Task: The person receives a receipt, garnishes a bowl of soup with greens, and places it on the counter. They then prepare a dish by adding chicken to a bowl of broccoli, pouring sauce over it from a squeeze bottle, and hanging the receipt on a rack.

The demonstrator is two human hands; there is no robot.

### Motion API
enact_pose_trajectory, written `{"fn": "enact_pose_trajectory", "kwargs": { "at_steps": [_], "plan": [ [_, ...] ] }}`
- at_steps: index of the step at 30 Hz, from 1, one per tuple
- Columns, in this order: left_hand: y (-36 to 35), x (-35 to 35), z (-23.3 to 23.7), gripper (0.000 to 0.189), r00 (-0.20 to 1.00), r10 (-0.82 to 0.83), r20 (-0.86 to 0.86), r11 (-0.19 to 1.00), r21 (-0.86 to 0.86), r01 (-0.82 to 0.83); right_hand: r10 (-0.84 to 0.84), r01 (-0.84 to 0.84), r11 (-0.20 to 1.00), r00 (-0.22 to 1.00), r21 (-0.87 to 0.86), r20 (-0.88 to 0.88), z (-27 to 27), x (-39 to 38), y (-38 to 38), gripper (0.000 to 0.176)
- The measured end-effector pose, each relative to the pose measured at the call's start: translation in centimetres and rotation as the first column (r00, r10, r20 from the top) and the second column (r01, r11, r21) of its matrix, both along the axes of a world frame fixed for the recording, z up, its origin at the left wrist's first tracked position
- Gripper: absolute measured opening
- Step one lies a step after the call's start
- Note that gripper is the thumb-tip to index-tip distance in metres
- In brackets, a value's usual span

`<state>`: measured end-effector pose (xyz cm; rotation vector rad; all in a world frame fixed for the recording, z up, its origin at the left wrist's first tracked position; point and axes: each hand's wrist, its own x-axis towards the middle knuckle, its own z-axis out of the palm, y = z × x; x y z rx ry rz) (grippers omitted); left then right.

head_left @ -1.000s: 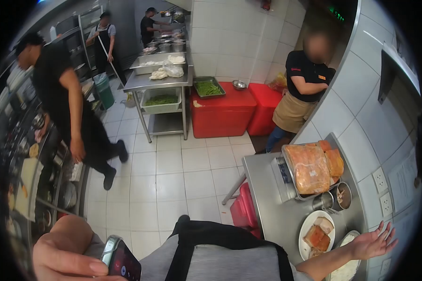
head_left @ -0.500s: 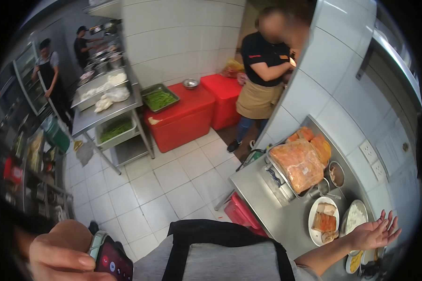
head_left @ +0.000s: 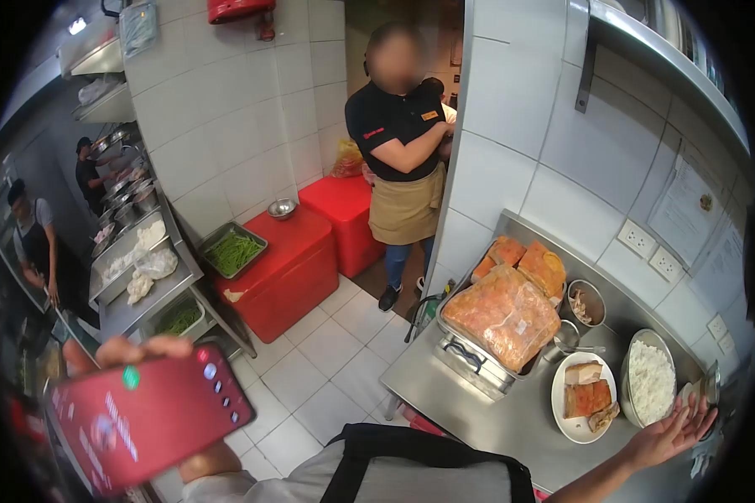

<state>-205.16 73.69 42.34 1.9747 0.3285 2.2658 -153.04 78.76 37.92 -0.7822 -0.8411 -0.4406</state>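
My left hand (head_left: 130, 350) is wrapped round a smartphone (head_left: 155, 419), fingers over its far edge. Its lit red screen with round icons faces up at me. To the right, my right hand (head_left: 673, 434) reaches over the steel counter (head_left: 478, 427), fingers stretched out beside a steel bowl of white rice (head_left: 650, 381). Its fingertips overlap a small shiny container (head_left: 709, 387) in this view. An oval white plate (head_left: 564, 422) with pieces of browned meat lies left of the bowl.
A large wrapped orange-brown slab (head_left: 499, 314) fills a steel pan on the counter. A person in a tan apron (head_left: 407, 210) stands at the doorway. Red coolers (head_left: 289, 281) carry a tray of green beans (head_left: 235, 251). Two more people (head_left: 46, 243) work at far left.
My left hand has raised the phone and turned its screen toward me. My right hand now lies lower, near the rice bowl's edge. The camera view has swung right and tilted up.
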Motion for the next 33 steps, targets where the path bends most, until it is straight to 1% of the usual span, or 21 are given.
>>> {"fn": "enact_pose_trajectory", "kwargs": {
  "at_steps": [2,3,5,6,7,9,11,12,13,14,16,19,20,23,25,26,27,29,30,31,33],
  "plan": [
    [4.9,-0.3,-1.8,0.074,0.997,0.047,0.064,0.998,0.032,-0.050,0.042,-0.043,0.987,0.999,-0.154,-0.009,-1.8,-0.5,-0.1,0.049],
    [7.3,-0.2,-2.6,0.084,0.987,0.148,0.068,0.988,0.028,-0.150,0.059,-0.062,0.970,0.998,-0.235,-0.020,-2.8,-0.9,-0.1,0.049],
    [10.8,-0.4,-3.7,0.090,0.970,0.080,0.229,0.985,-0.165,-0.043,0.167,-0.169,0.904,0.985,-0.393,-0.039,-4.6,-2.6,0.8,0.052],
    [12.9,-0.9,-4.0,0.087,0.957,0.069,0.280,0.974,-0.227,-0.003,0.241,-0.275,0.831,0.961,-0.483,-0.133,-4.6,-3.7,1.6,0.054],
    [15.2,-1.4,-4.4,0.084,0.942,0.062,0.329,0.957,-0.289,0.038,0.350,-0.385,0.728,0.920,-0.568,-0.175,-4.1,-5.0,2.7,0.056],
    [19.9,-2.5,-5.7,0.076,0.878,0.015,0.478,0.879,-0.425,0.216,0.507,-0.450,0.449,0.840,-0.772,-0.195,-1.5,-8.2,6.0,0.054],
    [24.3,-2.4,-6.0,0.075,0.833,0.078,0.548,0.803,-0.530,0.273,0.667,-0.329,0.273,0.742,-0.904,-0.069,0.3,-11.5,10.3,0.057],
    [26.8,-2.3,-6.8,0.069,0.839,0.126,0.529,0.799,-0.555,0.230,0.714,-0.217,0.100,0.695,-0.971,-0.082,1.9,-13.2,12.1,0.062],
    [29.2,-2.1,-7.6,0.063,0.844,0.170,0.509,0.794,-0.578,0.189,0.758,-0.079,0.097,0.652,-0.992,0.022,3.4,-15.2,13.7,0.065],
    [31.1,-1.8,-8.1,0.064,0.844,0.162,0.511,0.774,-0.597,0.213,0.797,0.063,0.097,0.593,-0.993,0.115,4.4,-16.9,15.0,0.067],
    [35.1,-1.4,-9.3,0.070,0.843,0.149,0.517,0.763,-0.602,0.235,0.806,0.152,0.112,0.564,-0.982,0.179,3.8,-18.9,18.6,0.069],
    [39.7,-0.9,-10.4,0.072,0.846,0.162,0.508,0.781,-0.590,0.205,0.792,0.177,0.178,0.558,-0.968,0.248,2.5,-21.4,20.1,0.069],
    [41.1,-1.1,-10.7,0.073,0.856,0.163,0.491,0.796,-0.577,0.179,0.789,0.144,0.102,0.591,-0.984,0.168,2.1,-22.2,19.5,0.063],
    [44.7,-2.3,-12.1,0.082,0.886,0.143,0.440,0.812,-0.565,0.150,0.771,0.026,0.189,0.615,-0.982,0.165,-3.0,-22.4,17.1,0.055],
    [46.3,-2.7,-12.5,0.084,0.893,0.159,0.421,0.815,-0.567,0.122,0.695,-0.232,0.363,0.712,-0.903,0.096,-8.3,-22.1,14.4,0.051],
    [46.8,-2.9,-12.5,0.084,0.901,0.168,0.400,0.817,-0.568,0.100,0.569,-0.175,0.462,0.811,-0.870,0.139,-11.0,-21.6,12.9,0.048],
    [47.7,-2.8,-12.5,0.077,0.902,0.196,0.386,0.816,-0.574,0.068,0.429,-0.103,0.545,0.887,-0.832,0.171,-13.8,-20.7,11.3,0.046],
    [48.9,-3.1,-13.2,0.063,0.900,0.264,0.347,0.799,-0.601,-0.003,0.109,-0.046,0.590,0.994,-0.806,0.024,-21.4,-18.0,7.8,0.045],
    [50.8,-3.7,-14.6,0.056,0.887,0.336,0.315,0.788,-0.611,-0.081,-0.024,-0.043,0.587,0.997,-0.809,-0.070,-24.2,-16.9,5.9,0.045],
    [51.3,-3.6,-14.8,0.061,0.890,0.282,0.359,0.796,-0.605,-0.008,-0.158,-0.039,0.586,0.974,-0.809,-0.162,-26.3,-15.9,4.2,0.046],
    [52.2,-3.4,-15.0,0.071,0.875,0.173,0.451,0.805,-0.577,0.138,-0.353,-0.009,0.533,0.907,-0.846,-0.232,-29.0,-14.6,1.5,0.048]
  ]
}}
